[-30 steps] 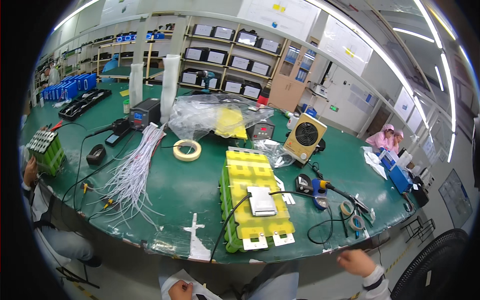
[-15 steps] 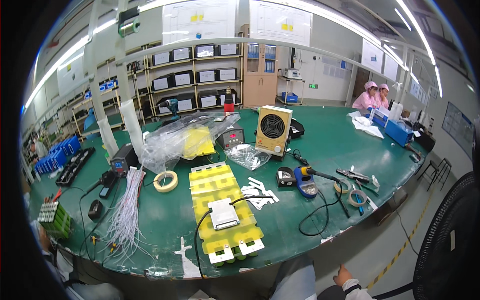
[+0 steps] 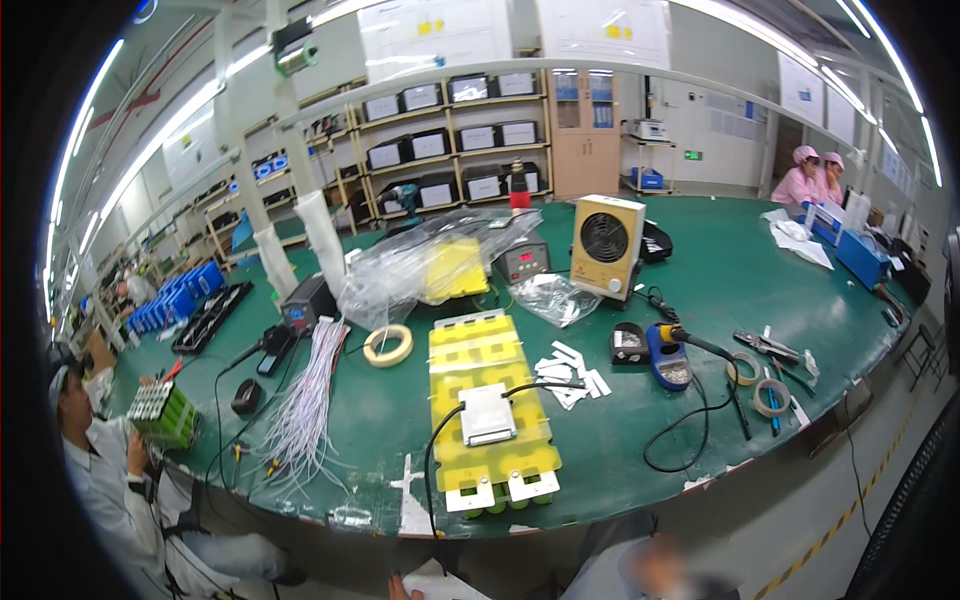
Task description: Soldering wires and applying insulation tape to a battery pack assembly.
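Note:
At the lower edge, my left hand (image 3: 400, 589) shows only a few fingers, beside a flat white piece (image 3: 440, 583); whether they grip it is hidden. My right hand (image 3: 655, 567), smeared by motion, is below the table edge over my lap, and I cannot make out anything in it. Closest in front lies a battery pack (image 3: 480, 355) in yellow sheeting, with green cells and white tabs at its near end. On it rests a white circuit board (image 3: 487, 415) with black cables leading off both sides. Neither hand touches the pack.
White strips (image 3: 572, 378), a soldering iron stand (image 3: 668, 358), tape rolls (image 3: 770, 398) and pliers (image 3: 768, 347) lie right. White wires (image 3: 310, 410) and a tape ring (image 3: 388, 346) lie left. A fan unit (image 3: 607, 245) stands behind. At far left a co-worker (image 3: 110, 460) handles a green cell block (image 3: 163, 415).
The view has turned left, so the table's contents shift right and the left co-worker shows more. My right hand, pointing before, is now blurred; fingers of my left hand have come into view.

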### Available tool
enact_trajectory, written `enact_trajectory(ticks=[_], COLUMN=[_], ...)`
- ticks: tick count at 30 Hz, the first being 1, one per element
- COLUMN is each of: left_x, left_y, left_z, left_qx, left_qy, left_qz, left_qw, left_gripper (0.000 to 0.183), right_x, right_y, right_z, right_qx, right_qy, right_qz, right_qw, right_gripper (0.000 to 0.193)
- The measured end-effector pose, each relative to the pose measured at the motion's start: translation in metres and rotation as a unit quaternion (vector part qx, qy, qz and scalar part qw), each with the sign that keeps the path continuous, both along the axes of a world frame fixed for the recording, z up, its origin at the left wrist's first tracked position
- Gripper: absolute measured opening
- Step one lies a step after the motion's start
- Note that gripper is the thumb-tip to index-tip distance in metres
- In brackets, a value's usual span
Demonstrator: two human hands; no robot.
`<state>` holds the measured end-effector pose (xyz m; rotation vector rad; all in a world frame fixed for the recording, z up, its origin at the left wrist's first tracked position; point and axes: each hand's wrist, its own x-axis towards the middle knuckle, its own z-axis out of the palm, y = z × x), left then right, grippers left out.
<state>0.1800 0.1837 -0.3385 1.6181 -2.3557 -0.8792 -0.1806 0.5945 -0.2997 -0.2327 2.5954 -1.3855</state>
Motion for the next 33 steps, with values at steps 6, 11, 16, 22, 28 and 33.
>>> enact_trajectory(ticks=[6,11,16,22,28,33], left_x=[0.008,-0.013,-0.048,-0.055,-0.071,-0.07], left_y=[0.013,0.018,-0.029,-0.025,-0.002,0.003], left_z=[0.029,0.036,-0.002,0.022,0.008,0.027], left_qx=[0.066,0.016,0.03,-0.234,-0.065,-0.125], left_qy=[-0.035,-0.054,-0.163,-0.122,0.126,0.185], left_qz=[-0.072,-0.055,-0.057,-0.098,-0.133,-0.132], left_qw=[0.995,0.997,0.985,0.96,0.981,0.966], left_gripper=[0.095,0.089,0.077,0.055,0.035,0.028], right_x=[0.024,0.017,0.017,0.032,-0.009,-0.043], right_y=[-0.033,-0.041,-0.066,-0.067,-0.017,-0.047], right_z=[0.037,0.06,0.08,0.124,0.051,0.009], right_qx=[0.221,0.339,0.419,0.388,0.385,0.425], right_qy=[0.149,0.128,0.073,0.276,0.345,0.272], right_qz=[0.063,0.141,0.147,0.143,0.177,0.36], right_qw=[0.962,0.921,0.893,0.868,0.838,0.785], right_gripper=[0.112,0.104,0.102,0.058,0.081,0.064])
